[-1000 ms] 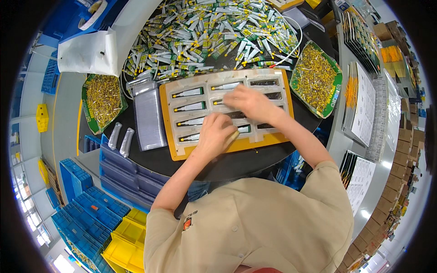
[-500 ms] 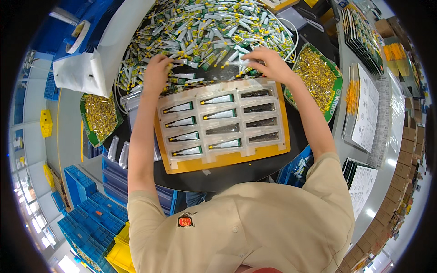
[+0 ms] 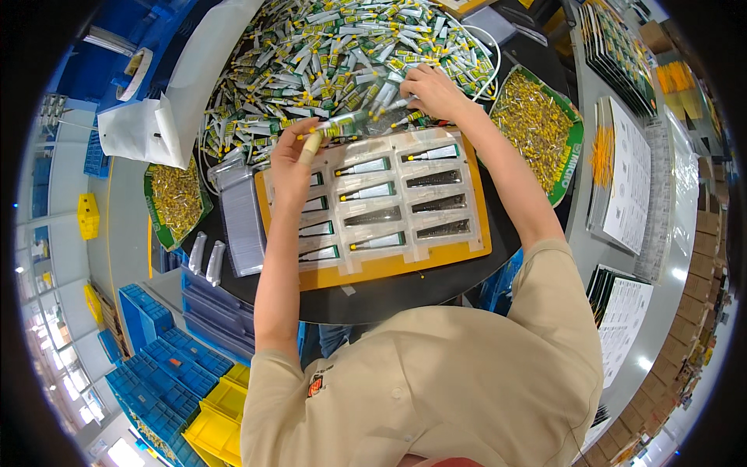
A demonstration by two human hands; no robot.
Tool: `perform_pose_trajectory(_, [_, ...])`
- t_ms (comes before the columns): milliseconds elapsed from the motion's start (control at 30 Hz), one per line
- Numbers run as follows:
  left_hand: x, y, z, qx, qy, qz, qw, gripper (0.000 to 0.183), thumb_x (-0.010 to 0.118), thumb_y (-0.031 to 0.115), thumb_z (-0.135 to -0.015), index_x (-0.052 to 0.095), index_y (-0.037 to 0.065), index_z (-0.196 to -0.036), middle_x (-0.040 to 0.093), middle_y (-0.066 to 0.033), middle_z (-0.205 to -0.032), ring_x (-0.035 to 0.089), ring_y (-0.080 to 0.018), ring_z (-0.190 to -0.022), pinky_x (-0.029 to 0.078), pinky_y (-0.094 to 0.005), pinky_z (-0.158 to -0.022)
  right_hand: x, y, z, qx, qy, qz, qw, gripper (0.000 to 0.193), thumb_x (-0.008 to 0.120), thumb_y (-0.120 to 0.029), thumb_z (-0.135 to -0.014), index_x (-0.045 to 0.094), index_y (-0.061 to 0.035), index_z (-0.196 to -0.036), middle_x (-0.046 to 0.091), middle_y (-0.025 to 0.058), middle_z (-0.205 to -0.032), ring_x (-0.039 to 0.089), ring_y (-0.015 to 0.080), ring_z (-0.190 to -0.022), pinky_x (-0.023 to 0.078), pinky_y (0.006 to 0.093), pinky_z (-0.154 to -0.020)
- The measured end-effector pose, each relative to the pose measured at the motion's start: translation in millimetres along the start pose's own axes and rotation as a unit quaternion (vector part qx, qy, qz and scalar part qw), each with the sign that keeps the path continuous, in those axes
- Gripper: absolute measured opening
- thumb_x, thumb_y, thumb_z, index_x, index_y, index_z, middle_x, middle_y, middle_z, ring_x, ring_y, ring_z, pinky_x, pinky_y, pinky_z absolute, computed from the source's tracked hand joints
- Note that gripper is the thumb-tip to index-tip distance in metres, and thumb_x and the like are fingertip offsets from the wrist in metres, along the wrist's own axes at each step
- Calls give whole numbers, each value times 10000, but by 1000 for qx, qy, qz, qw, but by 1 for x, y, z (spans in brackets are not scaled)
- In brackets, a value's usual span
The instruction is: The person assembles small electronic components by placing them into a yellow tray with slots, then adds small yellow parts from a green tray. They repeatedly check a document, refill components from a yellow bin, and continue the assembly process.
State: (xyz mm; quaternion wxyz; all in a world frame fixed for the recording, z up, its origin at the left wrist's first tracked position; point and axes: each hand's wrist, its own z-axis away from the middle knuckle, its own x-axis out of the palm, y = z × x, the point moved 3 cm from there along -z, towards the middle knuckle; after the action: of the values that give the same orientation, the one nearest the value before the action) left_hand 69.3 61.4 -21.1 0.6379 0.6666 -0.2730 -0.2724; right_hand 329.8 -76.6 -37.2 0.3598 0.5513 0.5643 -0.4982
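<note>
My left hand (image 3: 294, 156), a pale finger cover on one finger, pinches a small white, green and yellow tube (image 3: 342, 123) above the far edge of a clear moulded tray (image 3: 372, 173). The held tube is slightly blurred. Along the near side of the tube pile (image 3: 319, 58), my right hand (image 3: 434, 92) has its fingers curled down and closed on a small tube (image 3: 395, 106), partly hidden by the fingertips. Several tray slots hold one tube each, yellow tip to the left; other slots show dark. My left forearm covers part of the left column.
The tray lies on a yellow board (image 3: 366, 274) on a black round table. Green-edged boxes of small yellow pieces stand left (image 3: 175, 194) and right (image 3: 537, 128). Clear plastic trays (image 3: 240, 222) are stacked at left. Printed cards (image 3: 622, 179) lie on the grey bench at right.
The far right slot, dark before, now holds a tube. My left hand has moved right and nearer, with a tube over the tray's edge. My right hand has shifted slightly left.
</note>
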Motion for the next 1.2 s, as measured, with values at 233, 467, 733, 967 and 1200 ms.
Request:
perform_pose_trajectory(233, [21,17,83,20,-122,-34,992,240,617,53,-924,646,45,-1162,688,-49,-1126,634,-158,-1016,493,-286,-877,-53,-49,110,21,102,-131,986,188,676,-158,-825,687,-118,-1009,663,9,-889,579,240,-921,445,367,-844])
perform_pose_trajectory(467, [28,7,114,224,-236,-364,873,326,688,-2,-776,690,104,-1085,685,-73,-1077,597,-294,-1099,444,-400,-957,-49,-94,139,-52,86,-81,992,204,676,-113,-760,703,-111,-962,638,14,-1045,554,240,-1044,445,384,-899])
perform_pose_trajectory(733, [44,22,97,228,-116,-378,890,267,721,74,-769,677,81,-1032,583,-48,-1068,503,-309,-1091,406,-455,-950,17,-51,-9,77,-41,-16,996,207,687,-237,-818,701,-91,-964,636,86,-974,551,298,-1004,459,399,-857])
perform_pose_trajectory(967, [65,21,82,262,-150,-387,871,306,711,21,-738,688,89,-1035,595,-62,-1045,522,-299,-1053,416,-423,-920,-36,-56,47,53,100,-242,964,204,620,-190,-911,682,-49,-1045,667,111,-899,606,277,-835,478,376,-772])
perform_pose_trajectory(1200, [109,15,131,241,-239,-292,894,254,730,55,-758,698,100,-1006,619,-77,-901,581,-271,-876,459,-373,-781,-53,-85,164,70,25,-254,964,73,734,-184,-764,709,-117,-772,607,32,-795,551,248,-879,452,374,-820])
